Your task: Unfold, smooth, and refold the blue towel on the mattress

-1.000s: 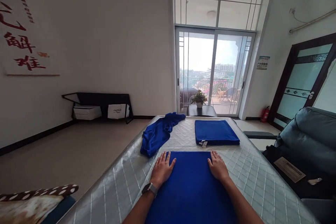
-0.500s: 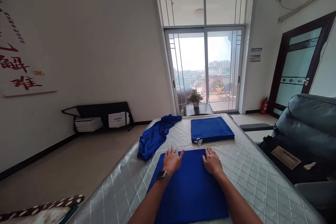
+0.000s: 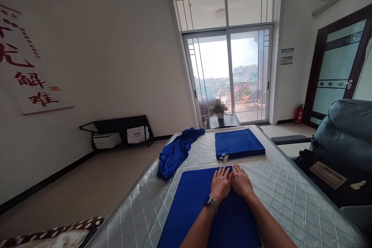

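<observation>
A flat blue cloth (image 3: 193, 201) lies spread on the mattress nearest to me. My left hand (image 3: 221, 183), with a watch at the wrist, rests palm down on its far part, fingers stretched out. Right beside it, my right hand (image 3: 241, 180) lies flat at the cloth's far right corner; the two thumbs meet or nearly meet. Beyond my hands sits a neatly folded blue stack (image 3: 240, 142) with a white tag at its near left corner. A crumpled blue cloth (image 3: 174, 155) lies to the left of the stack.
The quilted silvery mattress (image 3: 279, 186) fills the middle. A dark armchair (image 3: 348, 128) holding a black item and a brown card stands at right. Behind the mattress are a chair with a potted plant (image 3: 219, 107) and a glass door. Brown dotted fabric (image 3: 78, 226) lies lower left.
My left hand has slid right across the cloth, up beside my right hand. The view has turned slightly left. The stack and the crumpled cloth lie as before.
</observation>
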Tool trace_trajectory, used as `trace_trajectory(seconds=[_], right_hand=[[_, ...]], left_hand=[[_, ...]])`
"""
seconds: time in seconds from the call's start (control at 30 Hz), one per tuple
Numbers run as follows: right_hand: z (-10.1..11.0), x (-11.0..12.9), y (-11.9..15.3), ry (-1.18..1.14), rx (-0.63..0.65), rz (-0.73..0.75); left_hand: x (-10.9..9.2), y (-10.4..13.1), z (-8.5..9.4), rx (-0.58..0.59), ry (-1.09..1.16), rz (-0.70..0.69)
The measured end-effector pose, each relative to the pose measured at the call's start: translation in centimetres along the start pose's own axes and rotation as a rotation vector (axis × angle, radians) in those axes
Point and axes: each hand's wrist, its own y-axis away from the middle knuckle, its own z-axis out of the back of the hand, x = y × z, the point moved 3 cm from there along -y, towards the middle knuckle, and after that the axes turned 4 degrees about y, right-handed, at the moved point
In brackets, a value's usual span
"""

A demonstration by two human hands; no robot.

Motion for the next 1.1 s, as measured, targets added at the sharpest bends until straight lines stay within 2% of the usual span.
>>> trace_trajectory(seconds=[0.17, 0.37, 0.47, 0.57, 0.83, 1.1], right_hand=[[0.4, 0.2, 0.0, -0.009, 0.015, -0.026], [0.6, 0.2, 0.1, -0.017, 0.022, -0.027], [0.4, 0.2, 0.0, -0.018, 0.024, -0.029], [0.2, 0.2, -0.1, -0.013, 0.020, -0.036], [0.0, 0.3, -0.5, 0.042, 0.038, -0.044], [1.3, 1.4, 0.3, 0.119, 0.058, -0.057]], left_hand=[[5.5, 1.4, 1.6, 0.033, -0.171, 0.086], [15.8, 4.7, 4.5, 0.034, -0.253, 0.259], [19.4, 6.0, 5.4, 0.035, -0.217, 0.329], [20.3, 6.5, 5.5, 0.028, -0.176, 0.341], [19.0, 6.5, 5.9, 0.018, -0.182, 0.361], [18.9, 6.7, 6.2, -0.023, -0.168, 0.354]])
